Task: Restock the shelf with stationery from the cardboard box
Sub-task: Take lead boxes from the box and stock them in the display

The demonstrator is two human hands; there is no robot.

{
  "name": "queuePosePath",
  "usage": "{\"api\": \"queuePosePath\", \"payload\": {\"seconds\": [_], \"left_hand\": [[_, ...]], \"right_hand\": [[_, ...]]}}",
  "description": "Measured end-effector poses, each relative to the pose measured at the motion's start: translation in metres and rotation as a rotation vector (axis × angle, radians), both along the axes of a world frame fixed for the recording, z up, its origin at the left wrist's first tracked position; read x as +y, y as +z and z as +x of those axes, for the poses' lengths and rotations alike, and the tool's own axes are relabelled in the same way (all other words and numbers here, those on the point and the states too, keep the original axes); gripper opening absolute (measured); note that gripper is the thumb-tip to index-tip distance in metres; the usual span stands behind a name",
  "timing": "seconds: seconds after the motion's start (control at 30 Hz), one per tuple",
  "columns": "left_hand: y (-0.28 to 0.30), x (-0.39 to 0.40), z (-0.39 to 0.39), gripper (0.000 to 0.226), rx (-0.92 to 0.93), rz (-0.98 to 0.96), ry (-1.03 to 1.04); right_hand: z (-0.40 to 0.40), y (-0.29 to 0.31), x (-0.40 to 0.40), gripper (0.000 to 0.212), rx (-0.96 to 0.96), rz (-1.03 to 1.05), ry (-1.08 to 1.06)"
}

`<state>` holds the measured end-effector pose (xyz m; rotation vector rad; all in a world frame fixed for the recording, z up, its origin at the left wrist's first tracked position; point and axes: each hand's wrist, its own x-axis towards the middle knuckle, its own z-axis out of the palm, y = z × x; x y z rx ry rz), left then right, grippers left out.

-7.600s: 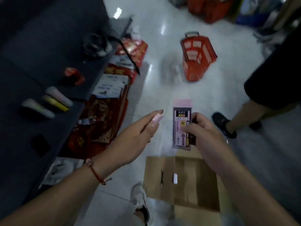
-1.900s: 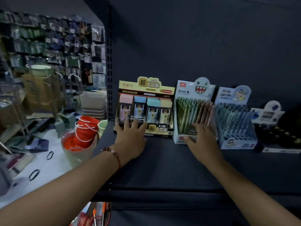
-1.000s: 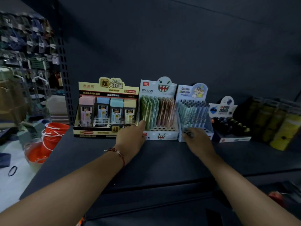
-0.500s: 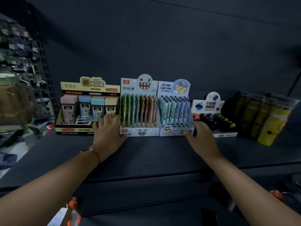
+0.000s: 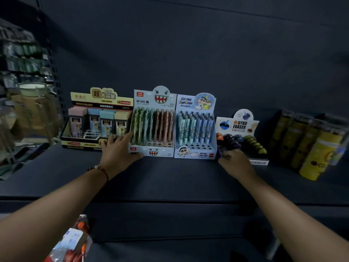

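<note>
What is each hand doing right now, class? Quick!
Left hand: open, fingers spread against the pale blue shark-mouth cardboard pen display box.
Right hand: at the gyro eraser display box; grip cannot be told.

The front of the shelf [image 5: 170, 178] is bare, so a hand can slide there. At the back, four boxes stand side by side, touching: yellow box [image 5: 98, 120], monster box [image 5: 153, 125], cartoon box [image 5: 195, 129], eraser box [image 5: 239, 137]. Yellow tubes [image 5: 309, 146] block the right.

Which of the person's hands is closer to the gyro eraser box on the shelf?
The right hand. It sits at the front left corner of the gyro eraser box. The left hand is two display boxes away, at the shark-face pen box.
</note>
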<state>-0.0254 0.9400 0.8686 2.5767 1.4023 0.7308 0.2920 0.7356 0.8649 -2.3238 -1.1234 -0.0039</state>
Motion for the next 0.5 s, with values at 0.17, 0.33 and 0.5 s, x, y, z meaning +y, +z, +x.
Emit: {"api": "queuePosePath", "payload": {"seconds": [0.17,0.33,0.5], "left_hand": [[-0.004,0.001,0.003,0.090,0.012,0.031,0.044],[-0.007,0.002,0.006,0.091,0.013,0.043,0.074],[-0.005,-0.002,0.011,0.093,0.051,-0.019,0.101]], "right_hand": [[-0.012,0.002,-0.008,0.029,-0.023,0.032,0.060],[-0.019,0.000,-0.003,0.039,-0.023,0.038,0.080],[-0.017,-0.003,-0.006,0.053,-0.041,0.018,0.111]]}}
